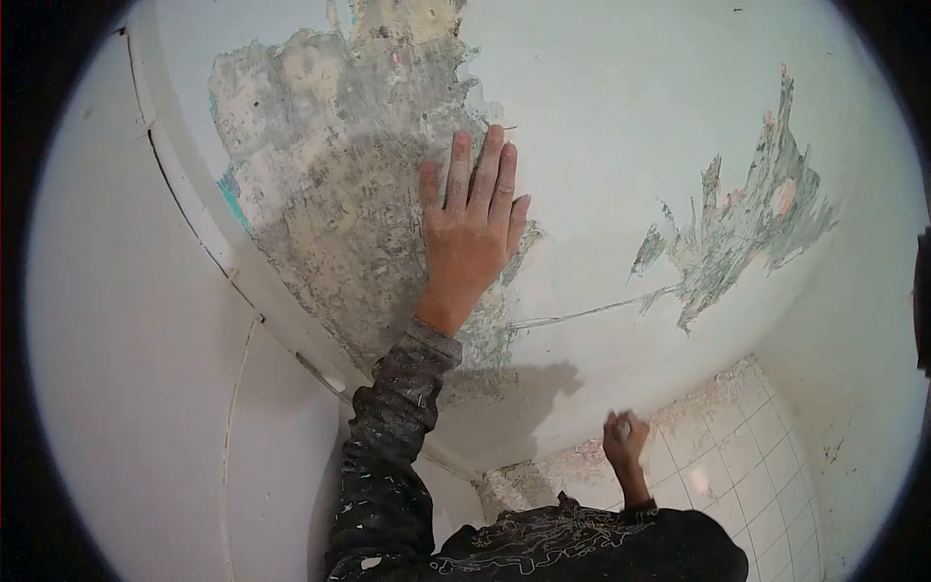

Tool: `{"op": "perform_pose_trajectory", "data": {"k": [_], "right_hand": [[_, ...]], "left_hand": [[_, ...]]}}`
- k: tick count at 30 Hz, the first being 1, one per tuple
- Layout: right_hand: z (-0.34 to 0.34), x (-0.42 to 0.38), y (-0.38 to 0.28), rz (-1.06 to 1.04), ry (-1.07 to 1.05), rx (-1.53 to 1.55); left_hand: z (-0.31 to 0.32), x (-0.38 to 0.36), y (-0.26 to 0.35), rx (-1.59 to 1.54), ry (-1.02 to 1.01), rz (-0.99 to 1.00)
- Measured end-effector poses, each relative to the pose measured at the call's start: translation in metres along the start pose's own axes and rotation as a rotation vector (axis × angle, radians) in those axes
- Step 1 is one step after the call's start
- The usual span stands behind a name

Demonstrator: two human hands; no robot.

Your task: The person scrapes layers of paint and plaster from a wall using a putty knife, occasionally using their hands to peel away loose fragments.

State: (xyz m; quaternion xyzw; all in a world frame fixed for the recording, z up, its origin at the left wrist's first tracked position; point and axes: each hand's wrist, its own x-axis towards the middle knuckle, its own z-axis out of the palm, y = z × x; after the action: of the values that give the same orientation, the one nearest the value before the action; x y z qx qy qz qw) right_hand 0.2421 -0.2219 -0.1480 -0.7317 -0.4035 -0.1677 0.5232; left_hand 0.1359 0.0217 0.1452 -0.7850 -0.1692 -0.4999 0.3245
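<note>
Head view: a bare patch (320, 184) lies at 11 o'clock; left hand (470, 228), grip released, spreads on the wall (601, 126) at 12; right hand (630, 444) clenches a mostly hidden object (622, 428) near 5; scraped patch (742, 233) toward 2.

Left hand (469, 238): palm side hidden against wall (601, 126). Greyish object (623, 428) mostly hidden in right hand (632, 448) (too small to identify). Right upper arm hidden by dark clothing (621, 548). Left sleeve (388, 436) cut off at bottom edge. Stripped patch (320, 145) cut off at top. Dark shape (923, 301) cut off at right, unidentifiable. Floor debris (713, 403) too small to tell.
</note>
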Motion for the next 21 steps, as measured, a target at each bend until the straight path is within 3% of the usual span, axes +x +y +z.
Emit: {"op": "perform_pose_trajectory", "data": {"k": [1, 2, 5, 9, 12, 13, 15, 18, 21], "right_hand": [[0.001, -0.034, 0.037, 0.052, -0.010, -0.152], [-0.015, -0.040, 0.026, 0.270, -0.076, 0.037], [-0.038, -0.050, 0.027, 0.402, -0.244, 0.024], [-0.026, -0.029, 0.036, 0.133, -0.208, -0.076], [-0.020, 0.006, -0.006, 0.181, -0.225, 0.049], [-0.014, 0.010, -0.011, 0.201, -0.226, 0.095], [-0.003, 0.013, -0.022, 0.044, -0.175, 0.177], [0.005, 0.003, -0.033, -0.073, -0.213, 0.261], [-0.001, -0.017, -0.032, 0.043, -0.425, 0.285]], "left_hand": [[0.002, 0.001, 0.001, 0.007, 0.012, 0.000], [0.003, 0.002, 0.002, 0.012, 0.024, 0.001], [0.003, 0.004, 0.004, -0.014, 0.044, 0.017], [0.010, 0.007, -0.007, -0.111, 0.114, 0.193], [0.018, 0.006, -0.013, -0.172, 0.132, 0.263], [0.015, 0.008, -0.010, -0.153, 0.183, 0.158], [0.007, 0.012, 0.004, -0.117, 0.290, -0.049], [0.005, 0.010, 0.006, -0.016, 0.276, -0.047], [0.011, 0.009, 0.005, 0.005, 0.276, -0.042]]}}
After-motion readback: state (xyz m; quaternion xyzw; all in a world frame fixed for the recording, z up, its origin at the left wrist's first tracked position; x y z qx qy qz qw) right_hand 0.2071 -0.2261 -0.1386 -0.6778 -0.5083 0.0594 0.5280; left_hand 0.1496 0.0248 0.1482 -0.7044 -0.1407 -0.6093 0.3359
